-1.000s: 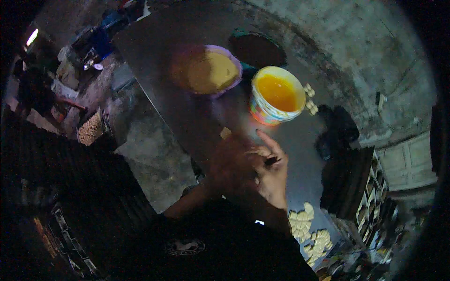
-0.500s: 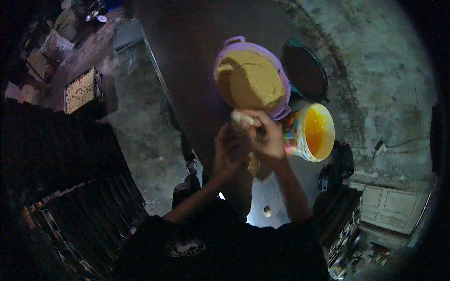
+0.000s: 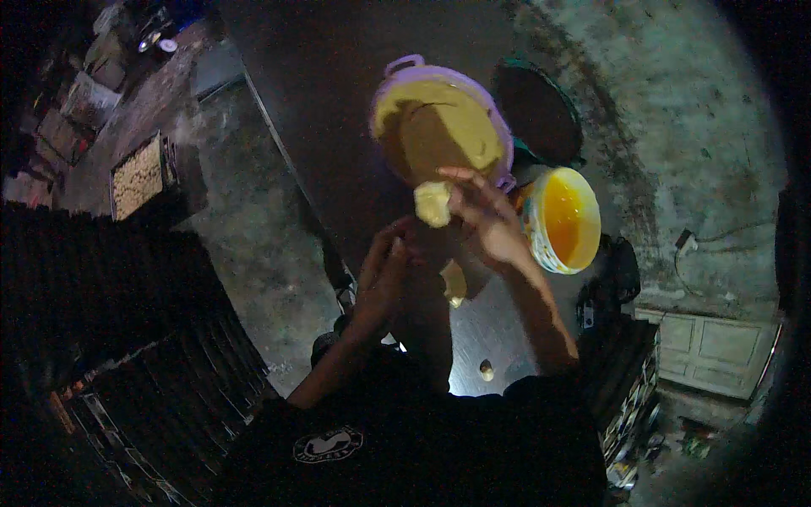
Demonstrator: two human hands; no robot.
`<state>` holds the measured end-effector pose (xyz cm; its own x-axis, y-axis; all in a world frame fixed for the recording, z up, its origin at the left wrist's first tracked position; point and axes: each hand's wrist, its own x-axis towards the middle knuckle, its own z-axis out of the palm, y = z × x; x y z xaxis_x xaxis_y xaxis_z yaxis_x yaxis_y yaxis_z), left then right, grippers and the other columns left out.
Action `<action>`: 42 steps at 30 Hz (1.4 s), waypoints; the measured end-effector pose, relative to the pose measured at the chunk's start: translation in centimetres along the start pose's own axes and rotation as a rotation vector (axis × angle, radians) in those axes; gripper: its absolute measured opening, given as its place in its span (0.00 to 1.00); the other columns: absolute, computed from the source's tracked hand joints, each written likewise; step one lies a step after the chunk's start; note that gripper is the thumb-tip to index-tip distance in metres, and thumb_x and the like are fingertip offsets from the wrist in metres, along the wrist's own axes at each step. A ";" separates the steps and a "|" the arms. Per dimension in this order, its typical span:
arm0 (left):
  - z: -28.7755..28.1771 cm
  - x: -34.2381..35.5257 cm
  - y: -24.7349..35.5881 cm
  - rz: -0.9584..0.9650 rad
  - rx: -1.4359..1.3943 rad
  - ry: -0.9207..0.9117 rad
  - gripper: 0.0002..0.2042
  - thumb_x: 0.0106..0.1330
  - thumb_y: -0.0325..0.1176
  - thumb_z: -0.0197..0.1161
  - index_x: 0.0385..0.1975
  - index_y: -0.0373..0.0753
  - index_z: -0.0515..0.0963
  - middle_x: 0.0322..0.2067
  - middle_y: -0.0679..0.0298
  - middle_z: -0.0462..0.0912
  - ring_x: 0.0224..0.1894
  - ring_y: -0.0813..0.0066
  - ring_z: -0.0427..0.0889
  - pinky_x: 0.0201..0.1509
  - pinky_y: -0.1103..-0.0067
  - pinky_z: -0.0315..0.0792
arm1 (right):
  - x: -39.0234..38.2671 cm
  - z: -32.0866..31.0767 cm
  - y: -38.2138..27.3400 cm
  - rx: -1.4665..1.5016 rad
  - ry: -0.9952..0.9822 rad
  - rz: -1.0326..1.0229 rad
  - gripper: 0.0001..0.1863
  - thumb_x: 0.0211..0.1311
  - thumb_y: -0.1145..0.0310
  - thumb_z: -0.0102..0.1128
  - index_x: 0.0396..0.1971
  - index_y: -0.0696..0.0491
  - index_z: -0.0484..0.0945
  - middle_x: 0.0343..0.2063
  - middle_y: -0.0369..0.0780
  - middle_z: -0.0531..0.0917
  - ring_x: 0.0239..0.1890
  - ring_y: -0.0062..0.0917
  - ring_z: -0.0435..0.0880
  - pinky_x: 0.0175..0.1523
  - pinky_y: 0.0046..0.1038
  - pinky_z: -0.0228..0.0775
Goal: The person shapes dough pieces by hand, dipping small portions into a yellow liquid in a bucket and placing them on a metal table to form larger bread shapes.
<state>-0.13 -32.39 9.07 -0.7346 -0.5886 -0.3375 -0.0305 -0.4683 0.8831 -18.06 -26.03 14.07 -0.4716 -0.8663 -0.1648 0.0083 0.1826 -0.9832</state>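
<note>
Filling the near side, a dark shirt (image 3: 473,448) is showing at the tabletop (image 3: 308,127). Just ahead of it, a small piece (image 3: 487,370) is lying on the shiny surface; slightly farther out, a tan piece (image 3: 454,280) is lying half in shadow. Left hand (image 3: 384,275) is hovering nearby, fingers curling inward; from where I'm standing I cannot tell whether they are pinching anything. Right hand (image 3: 486,215) is reaching farther forward, fingers pinching a pale lump (image 3: 433,205), the index stretching out past it. The lump is showing at the near rim of a purple bowl (image 3: 503,127), which is holding a yellowish mass (image 3: 477,127). Just right, a bucket (image 3: 547,245) is holding orange liquid (image 3: 568,221). Beyond, a dark round green-rimmed thing (image 3: 541,110) is resting near the bowl. Well apart, leftward, a tray (image 3: 169,165) is carrying pale round pieces (image 3: 138,179).
</note>
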 end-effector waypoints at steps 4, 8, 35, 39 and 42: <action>1.6 -2.8 2.9 0.057 0.434 -0.246 0.14 0.77 0.35 0.46 0.56 0.37 0.71 0.53 0.60 0.74 0.53 0.71 0.75 0.59 0.74 0.68 | -8.1 2.5 -3.6 0.291 0.161 0.005 0.20 0.70 0.76 0.52 0.60 0.55 0.66 0.41 0.39 0.81 0.39 0.19 0.82 0.43 0.23 0.76; 6.3 -5.8 2.0 0.046 -0.176 -0.452 0.15 0.76 0.34 0.46 0.56 0.33 0.71 0.56 0.57 0.73 0.59 0.69 0.71 0.64 0.72 0.65 | -15.9 -2.0 0.2 0.174 0.155 -0.266 0.15 0.69 0.74 0.55 0.54 0.59 0.71 0.45 0.42 0.82 0.45 0.24 0.83 0.50 0.29 0.80; 24.5 -24.7 -8.5 0.366 0.533 -0.920 0.07 0.66 0.25 0.61 0.38 0.30 0.83 0.33 0.63 0.84 0.34 0.83 0.78 0.35 0.83 0.72 | -53.2 -5.8 0.6 -0.577 0.727 -0.568 0.09 0.53 0.73 0.69 0.36 0.51 0.83 0.38 0.33 0.86 0.39 0.28 0.79 0.43 0.29 0.69; 24.0 -23.7 -8.1 0.167 -0.028 -1.111 0.11 0.67 0.30 0.63 0.44 0.32 0.82 0.39 0.59 0.85 0.40 0.76 0.82 0.44 0.79 0.75 | -51.7 -5.0 -0.9 -0.690 0.862 -0.436 0.11 0.50 0.75 0.71 0.36 0.52 0.82 0.33 0.40 0.82 0.34 0.29 0.77 0.41 0.29 0.67; 23.7 -21.9 -6.8 0.090 -0.110 -1.206 0.10 0.67 0.29 0.63 0.44 0.33 0.82 0.42 0.56 0.85 0.45 0.71 0.83 0.52 0.74 0.77 | -48.3 -4.9 -0.9 -0.465 0.906 -0.425 0.14 0.49 0.75 0.72 0.37 0.53 0.81 0.31 0.41 0.81 0.32 0.28 0.76 0.41 0.29 0.67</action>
<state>0.08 -0.76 18.20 -0.8919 0.3420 0.2959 0.0679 -0.5456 0.8353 0.42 17.89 23.32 -0.8305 -0.2727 0.4858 -0.5509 0.2723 -0.7889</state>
